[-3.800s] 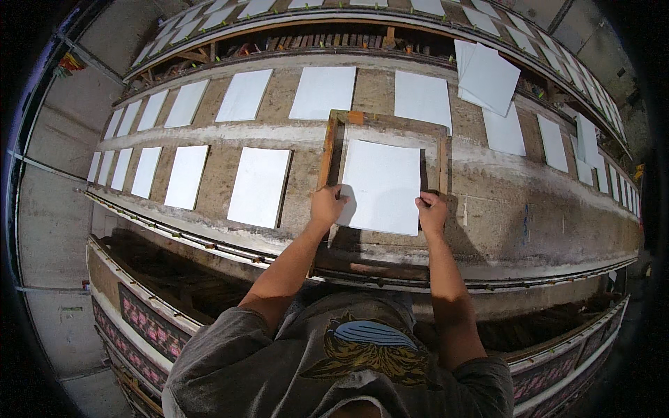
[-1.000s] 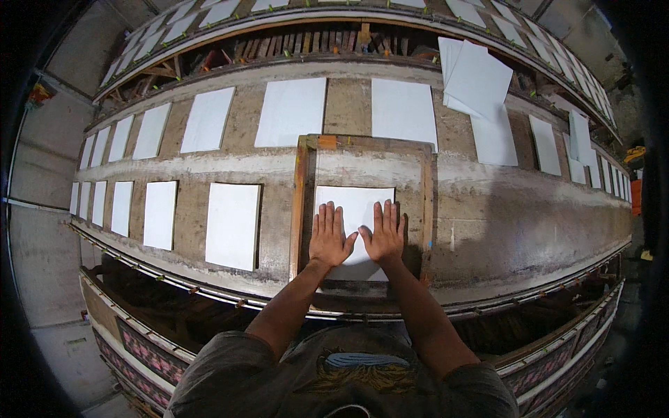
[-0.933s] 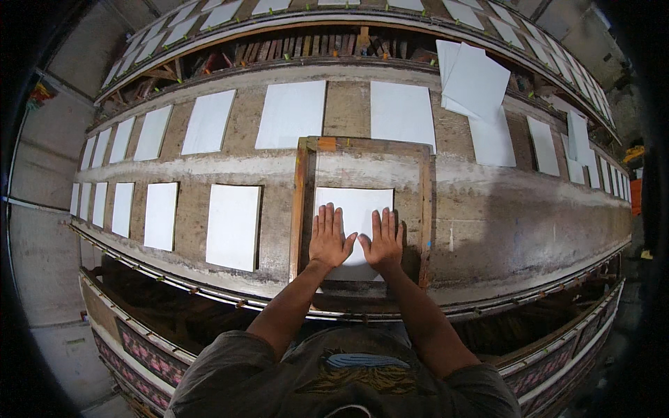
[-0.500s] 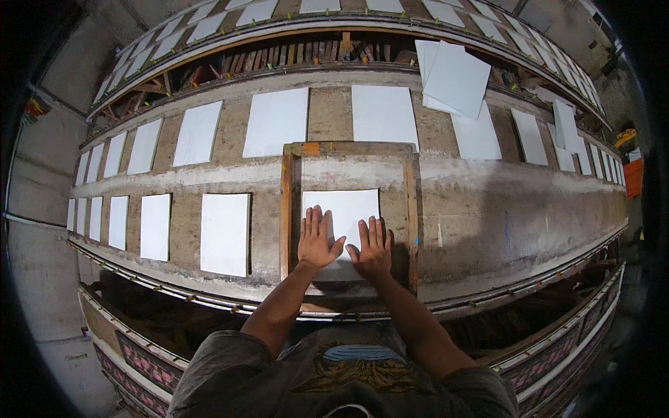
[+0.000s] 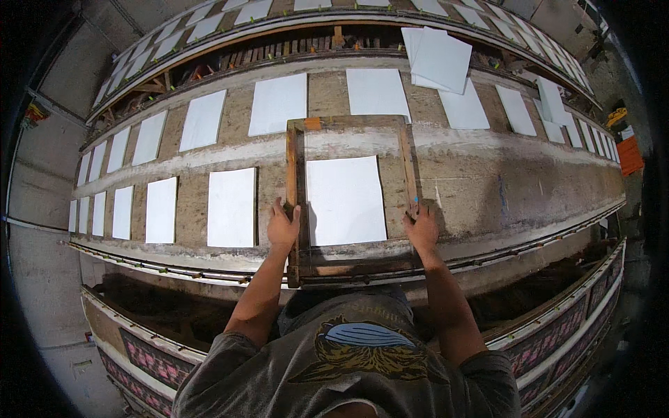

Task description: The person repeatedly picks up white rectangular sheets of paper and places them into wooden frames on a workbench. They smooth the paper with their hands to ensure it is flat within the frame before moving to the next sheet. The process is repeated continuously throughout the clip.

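A wooden frame [image 5: 291,167] lies on the long table in front of me, its lower bar close to the table's near edge. Inside its outline shows a white sheet [image 5: 346,202]. My left hand [image 5: 282,226] grips the frame's left bar, thumb on the inner side and fingers toward the outside. On the opposite side, my right hand [image 5: 423,230] holds the right bar near a small blue mark. Parts of the fingers are hidden behind the bars, and both palms are off the sheet.
White sheets [image 5: 232,207] lie in two rows along the stained table [image 5: 488,188]. A few loose sheets [image 5: 440,61] overlap at the far right. Another sheet-covered table [image 5: 286,33] stands beyond. Behind me runs a bench with pink-patterned panels [image 5: 153,359].
Both hands have moved off the white sheet, where they lay flat, and outward onto the frame's side bars. The view has shifted, showing the frame's lower bar more fully.
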Demonstrator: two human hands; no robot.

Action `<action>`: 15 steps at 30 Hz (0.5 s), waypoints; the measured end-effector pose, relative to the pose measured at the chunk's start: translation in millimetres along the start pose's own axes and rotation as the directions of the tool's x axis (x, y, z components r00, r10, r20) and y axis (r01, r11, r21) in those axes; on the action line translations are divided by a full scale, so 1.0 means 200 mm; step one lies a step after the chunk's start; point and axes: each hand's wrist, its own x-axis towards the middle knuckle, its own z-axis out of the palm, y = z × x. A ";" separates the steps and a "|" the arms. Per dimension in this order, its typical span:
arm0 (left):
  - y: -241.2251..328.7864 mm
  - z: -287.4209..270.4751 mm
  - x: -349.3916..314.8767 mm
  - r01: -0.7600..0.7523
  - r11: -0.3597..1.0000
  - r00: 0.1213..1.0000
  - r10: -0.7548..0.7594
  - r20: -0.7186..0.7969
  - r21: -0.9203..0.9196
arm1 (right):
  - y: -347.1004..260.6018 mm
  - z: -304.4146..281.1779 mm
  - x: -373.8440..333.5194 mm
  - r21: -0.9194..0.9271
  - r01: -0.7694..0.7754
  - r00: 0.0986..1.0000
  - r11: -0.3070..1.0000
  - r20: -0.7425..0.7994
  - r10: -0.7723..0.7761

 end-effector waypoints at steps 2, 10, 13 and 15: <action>-0.03 -0.02 -0.03 0.112 0.993 0.968 -0.114 0.223 0.024 | 0.05 0.04 -0.03 0.028 -0.017 0.999 0.999 0.044 0.016; -0.16 0.09 -0.01 -0.048 0.997 0.998 0.050 0.027 -0.061 | 0.02 0.02 -0.09 0.039 0.047 0.997 0.998 -0.068 -0.044; -0.17 0.04 0.01 -0.071 0.996 0.997 0.071 -0.007 -0.061 | -0.04 -0.05 -0.09 0.032 0.036 0.996 0.999 -0.079 -0.033; -0.10 -0.01 0.03 -0.064 0.996 0.998 0.063 -0.015 -0.070 | -0.07 -0.10 -0.09 0.007 -0.021 0.998 1.000 -0.052 0.021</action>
